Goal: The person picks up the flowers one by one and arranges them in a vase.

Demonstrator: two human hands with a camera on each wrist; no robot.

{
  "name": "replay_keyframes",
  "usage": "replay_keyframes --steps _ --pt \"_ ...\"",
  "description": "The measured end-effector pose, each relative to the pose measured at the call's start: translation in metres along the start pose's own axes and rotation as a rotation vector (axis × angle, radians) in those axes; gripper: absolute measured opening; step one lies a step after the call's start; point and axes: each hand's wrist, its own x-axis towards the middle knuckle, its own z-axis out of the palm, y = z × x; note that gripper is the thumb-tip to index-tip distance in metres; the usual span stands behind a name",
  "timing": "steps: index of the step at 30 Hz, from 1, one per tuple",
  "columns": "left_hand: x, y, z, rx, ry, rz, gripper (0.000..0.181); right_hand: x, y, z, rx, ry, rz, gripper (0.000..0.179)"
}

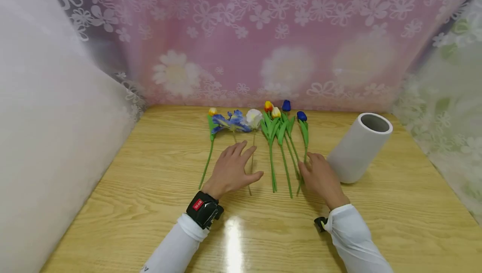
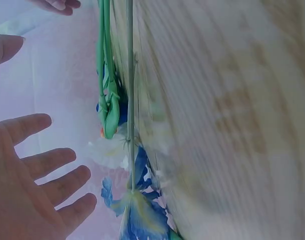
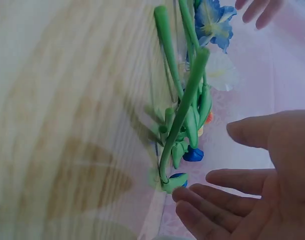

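In the head view my left hand (image 1: 234, 168) hovers with spread fingers above the stems of a blue iris-like flower (image 1: 231, 122) and a white flower (image 1: 254, 118). The left wrist view shows nothing in that palm. My right hand (image 1: 321, 178) is beside the stem of the rightmost blue tulip (image 1: 302, 116), left of a white vase (image 1: 355, 151). Its thumb and fingers stand apart in the right wrist view, near the green stem (image 3: 185, 115); whether a fingertip touches it I cannot tell.
Between the hands lie a red-yellow tulip (image 1: 268, 106), a pale yellow tulip (image 1: 276, 112) and another blue tulip (image 1: 286, 105). A yellow-white tulip (image 1: 212, 111) lies at the left. Behind the wooden table (image 1: 150, 206) hangs a pink flowered curtain (image 1: 233, 55).
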Motion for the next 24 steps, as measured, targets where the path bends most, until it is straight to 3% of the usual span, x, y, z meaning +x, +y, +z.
replay_keyframes --steps 20,24 --pt "0.013 0.018 0.014 -0.014 -0.039 0.061 0.072 0.019 0.008 0.002 -0.022 -0.015 0.044 0.052" --pt "0.015 0.022 0.016 -0.027 -0.042 0.081 0.071 0.022 0.010 0.002 -0.027 -0.018 0.040 0.037"
